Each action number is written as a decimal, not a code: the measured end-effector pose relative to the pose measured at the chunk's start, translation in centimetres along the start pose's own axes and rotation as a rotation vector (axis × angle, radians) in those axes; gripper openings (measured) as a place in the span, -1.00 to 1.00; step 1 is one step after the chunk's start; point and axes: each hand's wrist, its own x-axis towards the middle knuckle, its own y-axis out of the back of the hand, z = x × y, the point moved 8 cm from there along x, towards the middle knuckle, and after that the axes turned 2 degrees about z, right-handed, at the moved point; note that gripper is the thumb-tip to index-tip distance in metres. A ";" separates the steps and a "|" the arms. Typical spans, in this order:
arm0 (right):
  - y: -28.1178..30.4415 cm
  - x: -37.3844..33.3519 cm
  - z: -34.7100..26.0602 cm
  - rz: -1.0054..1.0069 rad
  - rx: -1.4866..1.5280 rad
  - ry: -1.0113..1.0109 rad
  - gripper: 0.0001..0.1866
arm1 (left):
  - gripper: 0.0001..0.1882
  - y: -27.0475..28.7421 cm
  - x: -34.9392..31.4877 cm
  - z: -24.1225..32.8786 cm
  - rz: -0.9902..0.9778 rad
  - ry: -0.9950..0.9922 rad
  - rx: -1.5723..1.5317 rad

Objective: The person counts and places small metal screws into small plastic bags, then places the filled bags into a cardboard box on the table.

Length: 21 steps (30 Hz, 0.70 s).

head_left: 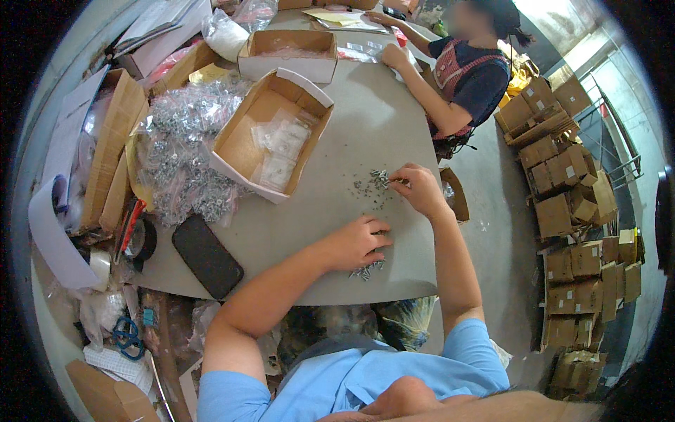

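Note:
My left hand (360, 243) rests low over the grey table, fingers apart and loosely bent. Beside its fingertips and palm lies a small heap of silvery screws (365, 270). Farther off, my right hand (420, 191) has its thumb and fingers drawn together at the edge of a second pile of screws (380, 178), with a few metal pieces showing at the fingertips. Tiny dark hardware bits (363, 190) are scattered left of that pile. Exactly how many pieces the right fingers pinch is hidden.
Left of my hands stand an open carton (239, 144) with clear bags, a heap of bagged metal hardware (184, 141) and a black phone-shaped slab (207, 256). Another white-sided box (288, 67) is behind. Across the table sits a co-worker (471, 77); stacked cartons (576, 281) line the right.

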 end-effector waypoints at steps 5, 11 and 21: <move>-0.9 -0.3 -1.1 0.082 -0.149 0.163 -0.87 | -0.64 0.2 -0.1 0.0 -0.015 0.005 -0.082; -1.1 -0.6 -1.2 0.125 -0.212 0.245 -0.90 | -0.65 0.3 0.0 0.0 0.019 -0.014 -0.131; -1.7 -4.4 -1.3 -0.286 0.281 0.069 -0.84 | -0.45 1.6 -0.2 -0.9 0.153 0.194 -0.322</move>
